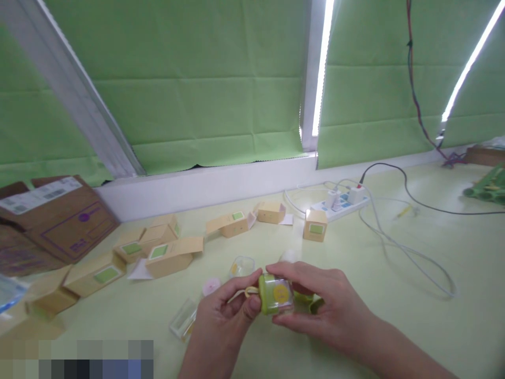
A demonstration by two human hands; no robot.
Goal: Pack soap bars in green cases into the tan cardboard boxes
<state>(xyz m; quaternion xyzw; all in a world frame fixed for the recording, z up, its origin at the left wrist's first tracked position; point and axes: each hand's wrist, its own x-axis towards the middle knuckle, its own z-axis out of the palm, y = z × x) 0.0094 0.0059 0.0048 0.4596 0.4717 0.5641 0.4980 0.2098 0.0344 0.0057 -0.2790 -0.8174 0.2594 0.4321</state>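
Observation:
Both hands meet low in the middle of the view around a small green bottle [276, 295] with a clear body and a yellow round label. My left hand [226, 313] pinches its left end and a thin loop strap there. My right hand [321, 305] wraps the bottle from the right and above. A clear plastic case [183, 320] lies on the table just left of my left hand. Another clear lid [241, 266] and a pink round piece [211, 286] sit behind the hands.
Several small tan cartons with green labels [173, 255] lie scattered across the pale green table [394, 316]. A brown shipping box [59, 221] stands at the left. A white power strip [343, 202] with cables runs to the right. Green items [487, 189] sit far right.

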